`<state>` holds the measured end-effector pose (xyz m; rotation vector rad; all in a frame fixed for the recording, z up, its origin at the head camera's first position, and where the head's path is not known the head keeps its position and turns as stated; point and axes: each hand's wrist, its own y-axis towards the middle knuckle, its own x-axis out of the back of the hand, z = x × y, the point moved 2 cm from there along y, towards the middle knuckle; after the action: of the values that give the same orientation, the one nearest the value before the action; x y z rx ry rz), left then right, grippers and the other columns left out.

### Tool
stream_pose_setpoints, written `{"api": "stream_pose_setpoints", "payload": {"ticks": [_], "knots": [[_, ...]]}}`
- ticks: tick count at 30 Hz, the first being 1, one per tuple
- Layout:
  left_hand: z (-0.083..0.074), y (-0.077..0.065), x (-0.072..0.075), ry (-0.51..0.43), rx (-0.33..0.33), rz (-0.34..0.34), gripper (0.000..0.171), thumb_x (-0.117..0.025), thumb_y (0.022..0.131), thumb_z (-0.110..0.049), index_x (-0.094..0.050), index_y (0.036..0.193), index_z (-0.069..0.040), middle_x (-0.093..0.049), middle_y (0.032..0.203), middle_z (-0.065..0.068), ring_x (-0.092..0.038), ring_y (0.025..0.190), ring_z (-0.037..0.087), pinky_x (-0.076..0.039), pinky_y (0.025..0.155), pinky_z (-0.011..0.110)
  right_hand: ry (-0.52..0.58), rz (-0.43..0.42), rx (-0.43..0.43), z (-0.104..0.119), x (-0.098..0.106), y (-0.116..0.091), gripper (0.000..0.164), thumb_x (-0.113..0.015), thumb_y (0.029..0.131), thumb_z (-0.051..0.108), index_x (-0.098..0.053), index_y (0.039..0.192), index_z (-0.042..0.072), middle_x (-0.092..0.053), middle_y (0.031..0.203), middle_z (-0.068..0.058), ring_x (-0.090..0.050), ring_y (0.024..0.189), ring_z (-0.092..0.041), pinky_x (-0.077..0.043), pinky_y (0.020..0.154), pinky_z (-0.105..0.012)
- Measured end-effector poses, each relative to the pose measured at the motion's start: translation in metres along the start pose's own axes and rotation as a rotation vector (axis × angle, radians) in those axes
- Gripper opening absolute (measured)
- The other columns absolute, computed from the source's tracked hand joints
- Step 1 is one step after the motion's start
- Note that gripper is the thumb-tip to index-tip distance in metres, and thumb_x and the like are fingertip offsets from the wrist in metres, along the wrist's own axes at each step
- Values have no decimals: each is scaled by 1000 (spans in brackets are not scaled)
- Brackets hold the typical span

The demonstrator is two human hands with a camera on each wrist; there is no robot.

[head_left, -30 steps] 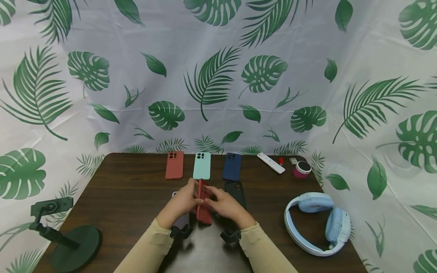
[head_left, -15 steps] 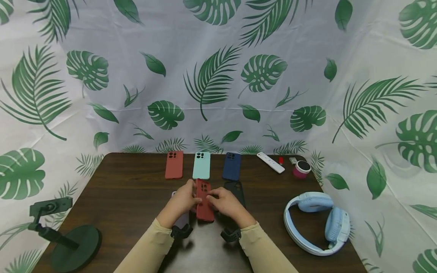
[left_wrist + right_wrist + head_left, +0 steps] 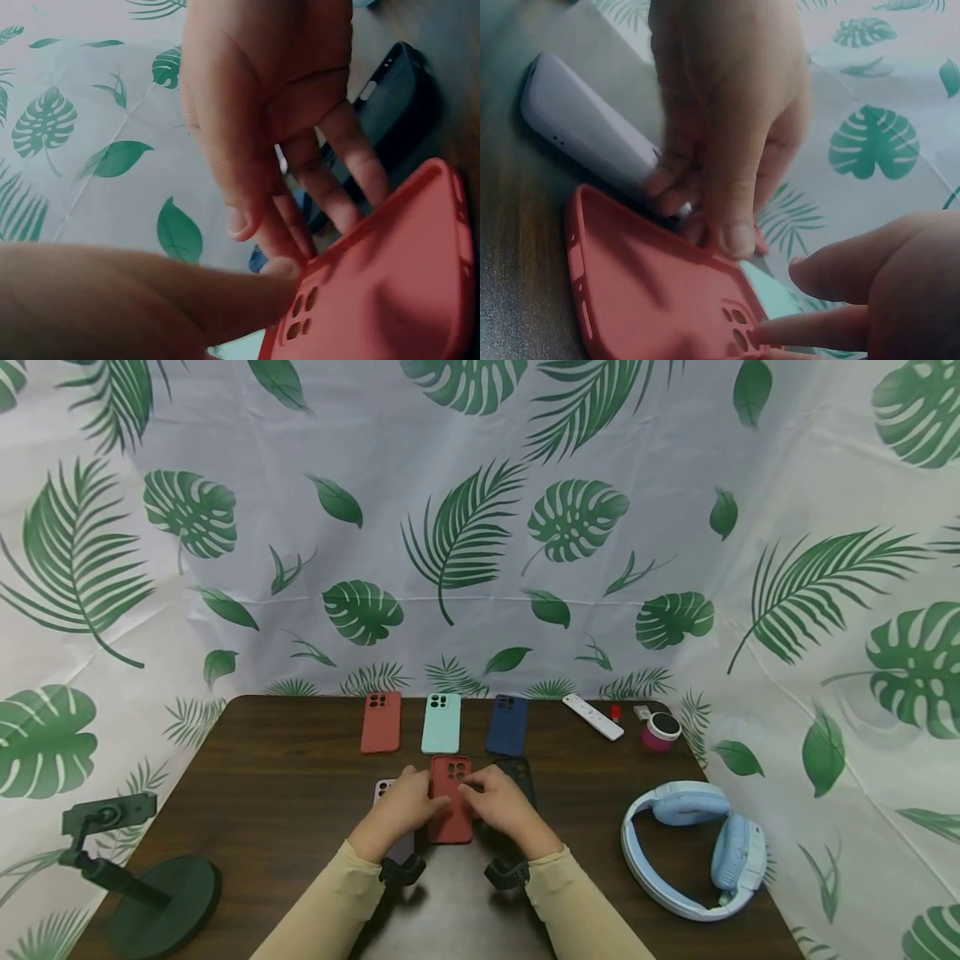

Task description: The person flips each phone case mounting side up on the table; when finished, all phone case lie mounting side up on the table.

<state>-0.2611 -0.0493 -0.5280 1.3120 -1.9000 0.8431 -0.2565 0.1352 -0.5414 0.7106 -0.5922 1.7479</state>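
Note:
A red phone case [image 3: 452, 818] lies between the two hands, hollow side up, its camera cutouts at the far end. My left hand [image 3: 405, 806] holds its left edge, the thumb at the rim and the fingers outside. At the right edge, my right hand [image 3: 498, 802] touches the case with fairly straight fingers [image 3: 330, 199], while its thumb stands apart from the rim. A lilac phone case [image 3: 592, 120] lies left of the red one, partly hidden by the left hand. On the right, the right hand partly covers a black phone case [image 3: 390, 112].
Behind stand in a row a coral phone case [image 3: 381, 723], a mint phone case [image 3: 441, 724] and a navy phone case [image 3: 507, 725]. Farther right are a white remote [image 3: 592, 717], a small pink-and-white jar [image 3: 662, 732] and blue headphones [image 3: 637, 860]. A black stand [image 3: 161, 902] is at left.
The red phone case has turned from nearly on edge to hollow side up and come down flatter. My left hand has shifted slightly lower; the right hand's fingers have moved to the right edge.

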Motion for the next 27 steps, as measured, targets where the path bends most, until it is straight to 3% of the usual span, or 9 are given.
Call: {"api": "stream_pose_setpoints", "payload": {"ticks": [4, 8, 14, 18, 22, 27], "knots": [[-1, 1, -8, 9, -60, 12, 26, -71, 95, -34, -74, 99, -9, -66, 76, 2, -48, 82, 19, -44, 62, 32, -23, -23, -5, -1, 1, 0, 34, -61, 101, 32, -74, 120, 7, -63, 117, -10, -62, 106, -24, -52, 93, -44], [-3, 0, -9, -15, -60, 13, 28, -70, 95, -36, -74, 101, -8, -62, 74, 2, -47, 81, 20, -43, 59, 32, -20, -16, -18, -2, 2, 0, 36, -61, 102, 32, -73, 123, 6, -62, 118, -10, -62, 103, -21, -53, 90, -43], [-7, -4, -5, -73, -17, 38, 49, -70, 95, -40, -65, 120, 2, -57, 95, 11, -51, 82, 22, -46, 63, 35, 25, -29, -71, -4, 4, 0, 42, -59, 102, 35, -68, 130, 6, -60, 119, -10, -64, 78, -14, -54, 77, -35], [-5, -2, -1, -95, -18, 52, 58, -68, 96, -42, -58, 130, 3, -51, 107, 16, -56, 83, 23, -49, 68, 39, 10, -47, -61, -2, 5, 0, 41, -60, 102, 35, -67, 132, 7, -61, 119, -10, -60, 83, -13, -53, 78, -35], [1, 1, 12, -164, -87, 8, 53, -65, 99, -39, -57, 137, -3, -53, 117, 17, -62, 95, 24, -53, 77, 43, 3, -90, -52, 1, 5, 1, 39, -59, 102, 35, -67, 132, 10, -62, 114, -6, -58, 85, -14, -50, 76, -36], [15, -5, 32, -288, -206, -21, 32, -61, 102, -35, -63, 130, -20, -56, 119, 6, -62, 105, 21, -55, 82, 39, 111, -63, -72, 8, 0, -1, 33, -57, 103, 33, -67, 128, 15, -63, 105, -1, -61, 71, -15, -50, 63, -33]]}}
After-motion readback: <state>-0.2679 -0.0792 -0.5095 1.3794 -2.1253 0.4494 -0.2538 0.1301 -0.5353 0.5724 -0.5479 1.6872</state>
